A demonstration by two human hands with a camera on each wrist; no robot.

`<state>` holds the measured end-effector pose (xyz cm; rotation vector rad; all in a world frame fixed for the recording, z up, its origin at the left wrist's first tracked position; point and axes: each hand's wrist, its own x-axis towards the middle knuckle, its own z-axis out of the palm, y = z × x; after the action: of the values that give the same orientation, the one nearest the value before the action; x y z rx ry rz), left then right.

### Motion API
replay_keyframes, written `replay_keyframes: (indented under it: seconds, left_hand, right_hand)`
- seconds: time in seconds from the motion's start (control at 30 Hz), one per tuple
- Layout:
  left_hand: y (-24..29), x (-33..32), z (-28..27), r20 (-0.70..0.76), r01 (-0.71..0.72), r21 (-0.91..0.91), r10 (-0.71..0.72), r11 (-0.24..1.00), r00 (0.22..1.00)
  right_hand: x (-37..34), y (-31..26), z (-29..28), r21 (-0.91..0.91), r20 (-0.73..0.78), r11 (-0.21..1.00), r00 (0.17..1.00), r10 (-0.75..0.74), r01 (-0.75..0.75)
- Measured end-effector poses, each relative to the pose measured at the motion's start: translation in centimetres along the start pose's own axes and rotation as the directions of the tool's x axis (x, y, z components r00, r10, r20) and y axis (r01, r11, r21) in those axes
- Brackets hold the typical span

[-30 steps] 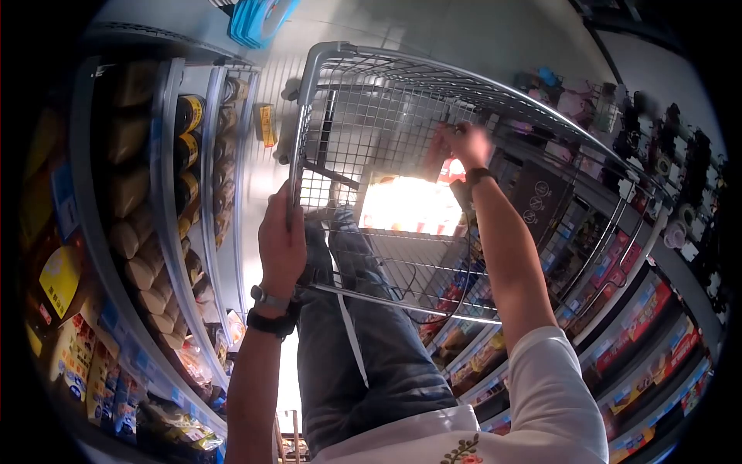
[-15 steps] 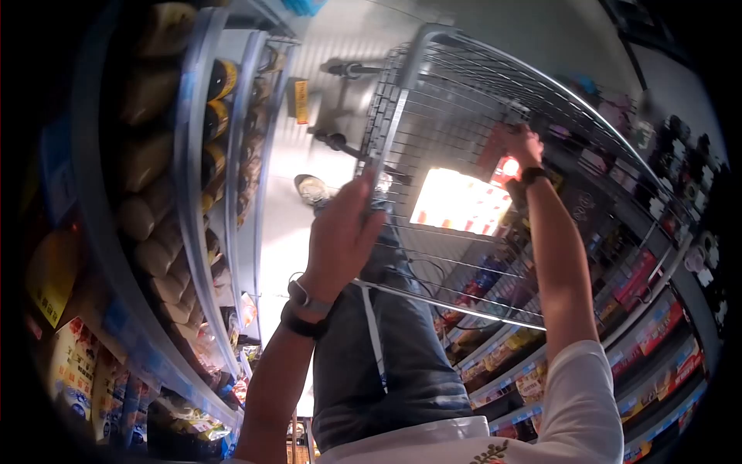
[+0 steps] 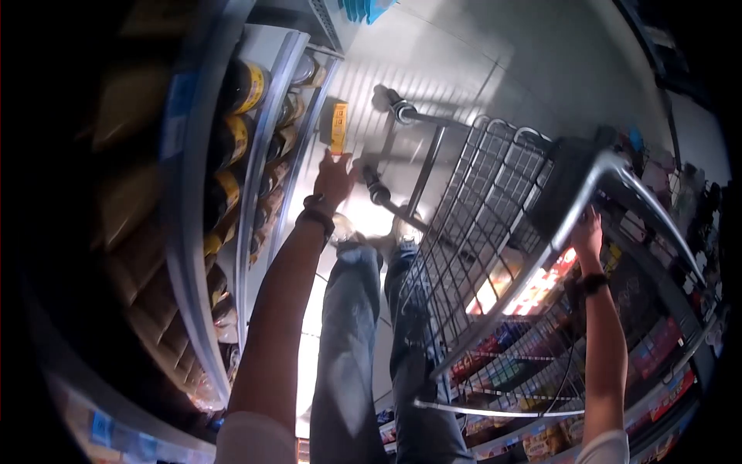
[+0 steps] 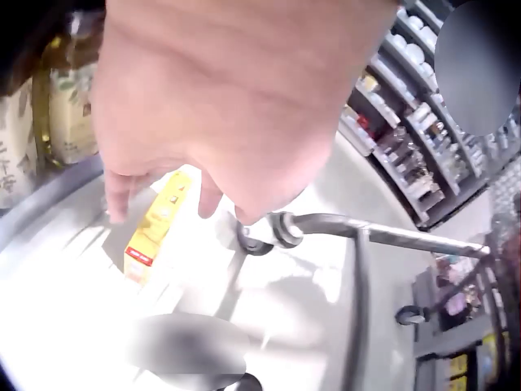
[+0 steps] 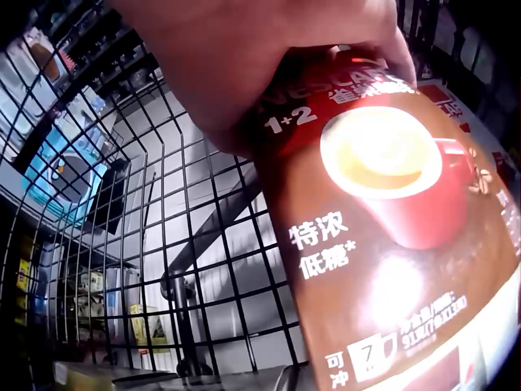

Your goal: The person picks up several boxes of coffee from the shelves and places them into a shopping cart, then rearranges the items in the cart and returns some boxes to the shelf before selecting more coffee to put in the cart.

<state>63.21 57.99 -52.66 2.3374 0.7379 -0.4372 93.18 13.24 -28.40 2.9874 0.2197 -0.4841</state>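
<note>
On the floor by the left shelf lies a small yellow box (image 3: 338, 127). My left hand (image 3: 335, 182) reaches down to it, fingers extended and spread apart. In the left wrist view the yellow box (image 4: 155, 232) shows below and between the fingers of the left hand (image 4: 220, 106). My right hand (image 3: 590, 236) is at the shopping cart (image 3: 495, 185). The right wrist view shows the right hand (image 5: 269, 65) gripping the top end of a brown and red coffee box (image 5: 366, 269), printed with a red cup, against the wire mesh.
Shelves of dark, yellow-labelled jars (image 3: 247, 85) rise close on the left. The cart's wheel (image 3: 402, 112) and metal frame stand just right of the yellow box. A brightly lit package (image 3: 533, 290) lies in the cart. Packaged goods fill the shelf beyond it.
My left hand has left the cart rim and moved forward and down to the yellow box. The cart appears farther right in the view. My right hand stays with the coffee box.
</note>
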Motion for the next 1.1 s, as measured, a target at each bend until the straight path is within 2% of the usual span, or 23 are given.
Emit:
replay_keyframes:
  seconds: [0.03, 0.1, 0.13, 0.17, 0.2, 0.23, 0.33, 0.4, 0.43, 0.47, 0.5, 0.53, 0.6, 0.63, 0.67, 0.73, 0.87, 0.9, 0.93, 1.0, 1.03, 1.07, 1.1]
  left_hand:
    - [-0.8, 2.0, 0.9, -0.004, 0.055, -0.012, -0.055, 0.998, 0.998]
    - [-2.4, 5.5, 3.4, 0.029, 0.206, -0.001, -0.206, 0.979, 0.978]
    - [-2.9, 6.7, 4.2, 0.023, 0.209, -0.003, -0.209, 0.978, 0.978]
    - [-3.5, 7.7, 4.8, 0.117, 0.211, 0.01, -0.211, 0.977, 0.97]
    - [-3.9, 7.9, 5.5, 0.218, 0.214, 0.022, -0.213, 0.977, 0.952]
    - [-3.8, 7.7, 5.5, 0.217, 0.236, 0.054, -0.242, 0.97, 0.946]
    - [-5.2, 7.2, 5.9, 0.137, 0.191, 0.035, -0.194, 0.981, 0.971]
    - [-5.1, 5.7, 5.3, -0.074, 0.104, 0.06, -0.099, 0.993, 0.992]
    - [-4.6, 5.0, 4.2, -0.084, 0.072, 0.065, -0.067, 0.995, 0.994]
    - [-4.4, 4.2, 3.3, -0.095, 0.043, 0.072, -0.036, 0.996, 0.995]
    - [-4.7, 3.4, 2.9, -0.15, -0.018, 0.046, 0.025, 0.999, 0.988]
    - [-3.8, 2.3, 1.8, -0.148, -0.017, 0.052, 0.025, 0.998, 0.989]
    - [-1.5, -1.2, -0.8, -0.13, 0.171, -0.197, -0.199, 0.965, 0.971]
    - [-0.8, -3.2, -1.5, -0.16, 0.161, -0.186, -0.191, 0.969, 0.968]
    - [-0.3, -5.2, -2.5, -0.189, 0.129, -0.176, -0.162, 0.976, 0.968]
    - [1.6, -9.5, -5.9, -0.231, 0.015, -0.358, -0.104, 0.934, 0.967]
    - [7.4, -18.5, -16.3, -0.341, -0.118, -0.286, 0.014, 0.951, 0.94]
    - [9.0, -20.9, -19.5, -0.301, -0.014, -0.313, -0.085, 0.95, 0.95]
    - [10.1, -23.2, -22.5, -0.372, -0.102, -0.282, -0.011, 0.954, 0.928]
    - [12.2, -27.8, -27.3, -0.416, -0.116, -0.437, -0.086, 0.892, 0.905]
    - [13.6, -29.6, -29.4, -0.394, -0.121, -0.657, -0.201, 0.744, 0.897]
    - [15.0, -31.0, -31.4, -0.343, -0.137, -0.829, -0.301, 0.542, 0.89]
    - [16.5, -32.2, -33.1, -0.261, -0.127, -0.926, -0.362, 0.355, 0.895]
  right_hand:
    - [0.1, 2.1, 1.3, 0.025, -0.106, 0.986, 0.981, -0.16, 0.163]
    - [1.1, 6.3, 4.4, 0.176, -0.086, 0.983, 0.995, -0.044, 0.059]
    - [0.4, 5.2, 3.7, -0.014, -0.105, 0.997, 0.991, -0.082, 0.081]
    - [0.6, 7.7, 4.7, 0.535, 0.095, 0.834, 0.991, 0.098, -0.134]
    - [0.8, 9.7, 5.8, 0.731, 0.235, 0.632, 0.965, 0.118, -0.255]
    - [0.9, 11.1, 6.5, 0.838, 0.369, 0.379, 0.919, 0.136, -0.393]
    - [1.8, 13.2, 7.9, 0.856, 0.313, 0.388, 0.94, 0.138, -0.342]
    - [1.8, 14.2, 7.8, 0.865, 0.273, 0.393, 0.95, 0.149, -0.311]
    - [1.4, 12.2, 6.7, 0.862, 0.279, 0.396, 0.948, 0.151, -0.316]
    - [0.8, 7.7, 4.6, 0.539, 0.047, 0.84, 0.998, 0.049, -0.066]
    - [0.6, 4.9, 3.2, 0.006, -0.098, 0.986, 0.981, -0.168, 0.169]
    - [0.8, 4.6, 3.0, 0.012, -0.095, 0.986, 0.981, -0.167, 0.169]
    - [0.7, 3.9, 2.3, 0.234, 0.032, 0.972, 0.999, -0.001, -0.007]
    - [-0.3, 1.2, 0.9, 0.052, -0.024, 0.998, 0.999, -0.043, 0.044]
    - [-0.3, 0.5, 0.5, 0.012, 0.034, 1.0, 0.999, -0.002, 0.002]
    - [-0.4, 0.4, 0.5, -0.01, 0.023, 1.0, 1.0, -0.006, 0.006]
    - [1.4, 2.3, 0.8, 0.169, 0.194, 0.984, 0.981, 0.019, -0.052]
    - [0.8, 1.3, 0.2, 0.193, 0.141, 0.975, 0.987, 0.083, -0.11]
    - [0.4, 1.0, 0.0, 0.227, -0.01, 0.973, 0.999, 0.032, -0.029]
    - [-1.5, -2.1, -3.3, 0.279, -0.218, 0.944, 0.969, -0.115, 0.175]
    - [-3.2, -4.4, -5.8, 0.405, -0.278, 0.876, 0.948, -0.157, 0.263]
    - [-5.7, -7.7, -9.2, 0.697, -0.225, 0.67, 0.965, -0.136, 0.257]
    - [-8.7, -10.8, -13.4, 0.842, -0.042, 0.527, 0.987, -0.153, 0.117]
